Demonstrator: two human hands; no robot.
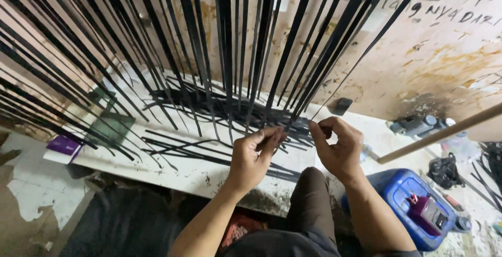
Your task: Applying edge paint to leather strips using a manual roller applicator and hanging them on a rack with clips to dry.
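Many long black strips [230, 53] hang down in front of me, their lower ends fanning over a white board [172, 170] on the floor. My left hand [253, 157] pinches the ends of a few strips between thumb and fingers. My right hand [337, 147] sits just to the right and pinches the lower end of one thin black strip [361, 53] that runs up to the right. The two hands are a few centimetres apart. My knee in brown trousers [311, 194] is below them.
A blue plastic jerrycan [402, 194] with a small dark red tool on top stands at the lower right. A wooden stick [444, 131] slants across the right side. A stained wall with writing is behind. A purple packet [63, 144] lies at the left.
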